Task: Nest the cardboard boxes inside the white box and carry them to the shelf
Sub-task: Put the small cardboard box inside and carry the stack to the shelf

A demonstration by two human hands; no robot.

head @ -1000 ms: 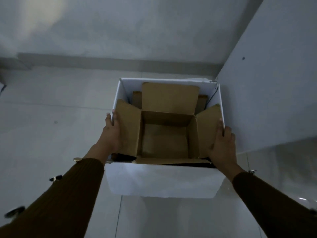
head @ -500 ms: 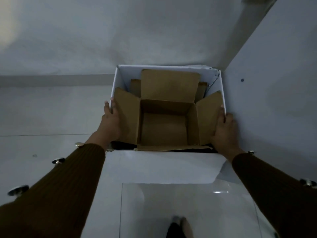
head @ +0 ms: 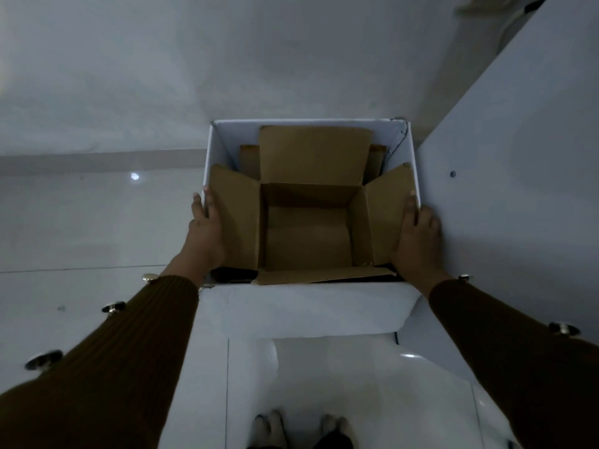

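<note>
The white box (head: pixel 308 311) is held out in front of me, above the floor. A brown cardboard box (head: pixel 308 234) sits nested inside it with its four flaps spread open, and the edges of another cardboard box (head: pixel 249 160) show behind the back flap. My left hand (head: pixel 204 234) grips the white box's left rim, thumb inside against the cardboard flap. On the opposite rim my right hand (head: pixel 416 241) holds the same way. Both arms wear dark brown ribbed sleeves.
A white panel (head: pixel 518 189) stands close along the right side of the box. The grey wall (head: pixel 162 76) is just beyond the box. Glossy white floor tiles (head: pixel 340 384) lie below, with my feet (head: pixel 298 429) at the bottom edge.
The held box has come closer to the wall and the right-hand panel. The view has tilted down, so the box sits higher against the wall and my feet now show.
</note>
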